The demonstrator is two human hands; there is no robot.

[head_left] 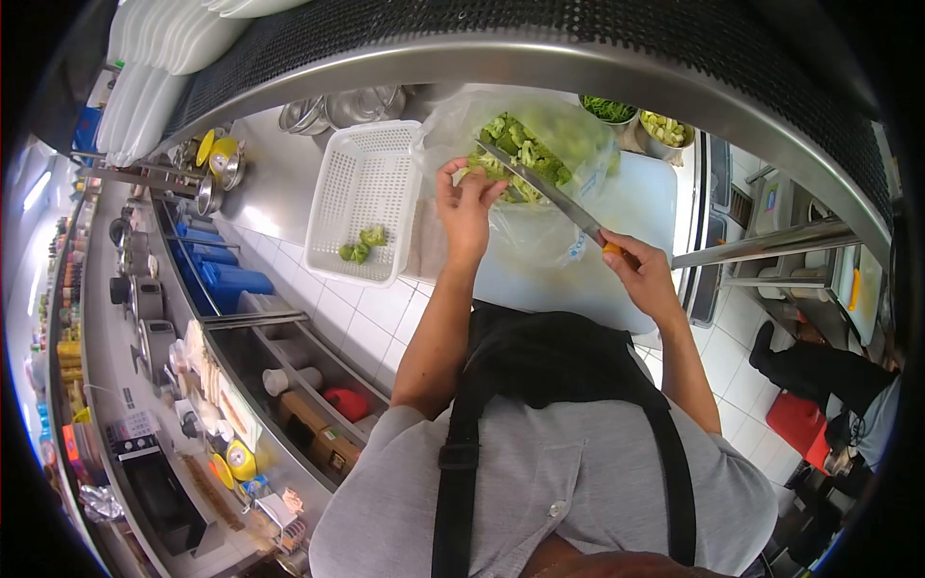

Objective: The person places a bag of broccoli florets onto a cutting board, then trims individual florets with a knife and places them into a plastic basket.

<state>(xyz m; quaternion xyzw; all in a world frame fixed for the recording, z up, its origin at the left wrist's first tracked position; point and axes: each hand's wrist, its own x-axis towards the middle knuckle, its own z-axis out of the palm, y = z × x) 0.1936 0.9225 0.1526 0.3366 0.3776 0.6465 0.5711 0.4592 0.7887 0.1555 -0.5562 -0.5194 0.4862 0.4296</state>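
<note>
1 basket [361, 173] left of bag [540, 231] | broccoli [359, 252] in basket | bag on board [644, 207]

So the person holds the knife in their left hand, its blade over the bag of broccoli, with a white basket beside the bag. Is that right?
Not quite: the knife is in the right hand, not the left hand, as the head view shows. It is indeed over the bag of broccoli, with the white basket beside the bag.

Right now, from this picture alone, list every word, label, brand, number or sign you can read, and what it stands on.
No text is readable.
Blue print on the plastic bag: too blurred.
Blue mark on the shelf container at right: too small.
Marks on the cardboard box at lower left: too small.
</note>
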